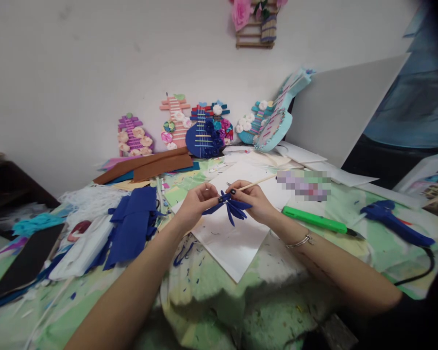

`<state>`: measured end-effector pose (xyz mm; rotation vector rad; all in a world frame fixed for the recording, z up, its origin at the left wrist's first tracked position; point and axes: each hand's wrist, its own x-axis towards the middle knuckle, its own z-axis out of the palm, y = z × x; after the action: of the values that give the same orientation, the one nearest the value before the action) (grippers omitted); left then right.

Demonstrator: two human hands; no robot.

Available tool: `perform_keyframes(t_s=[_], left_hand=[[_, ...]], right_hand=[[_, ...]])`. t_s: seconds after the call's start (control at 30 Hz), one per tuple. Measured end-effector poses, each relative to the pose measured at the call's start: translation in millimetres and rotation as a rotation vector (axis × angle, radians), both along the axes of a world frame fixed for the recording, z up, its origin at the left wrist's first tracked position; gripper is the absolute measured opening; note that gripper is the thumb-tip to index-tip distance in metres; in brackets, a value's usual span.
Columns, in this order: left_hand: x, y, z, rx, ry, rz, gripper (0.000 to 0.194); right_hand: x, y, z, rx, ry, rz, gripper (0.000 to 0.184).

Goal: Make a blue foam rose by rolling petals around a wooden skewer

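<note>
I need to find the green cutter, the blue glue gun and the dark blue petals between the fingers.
Green cutter (313, 218): head view, middle of handle.
Blue glue gun (410, 234): head view, handle.
Dark blue petals (236, 210): head view, a lower petal.

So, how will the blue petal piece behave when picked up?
The blue petal piece probably weighs little, as its petals look thin. It seems stiff, since they spread without drooping much, but a narrow tip might bend.
</note>
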<state>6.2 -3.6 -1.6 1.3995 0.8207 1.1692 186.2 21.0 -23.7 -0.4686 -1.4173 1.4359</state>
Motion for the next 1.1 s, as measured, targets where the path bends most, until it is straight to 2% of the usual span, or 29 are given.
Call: perform_keyframes(t_s=[0.17,0.5,0.7,1.1], left_hand=[[0.7,0.9,-2.6,0.058,-0.002,0.018,0.025],[-0.4,-1.1,0.8,-0.034,-0.133,-0.088,0.033],[0.7,-2.4,1.2,-0.038,-0.147,-0.069,0.032],[-4.8,0.7,-1.8,-0.042,-0.26,-0.171,0.027]], right_hand=[[0.4,0.2,0.5,-0.007,0.008,0.033,0.019],[1.4,-3.8,4.9,-0.048,0.118,0.078,0.014],[1.5,-5.0,6.2,-0.058,0.121,0.101,0.014],[-0.6,-4.7,8.2,-0.1,0.154,0.101,0.017]])
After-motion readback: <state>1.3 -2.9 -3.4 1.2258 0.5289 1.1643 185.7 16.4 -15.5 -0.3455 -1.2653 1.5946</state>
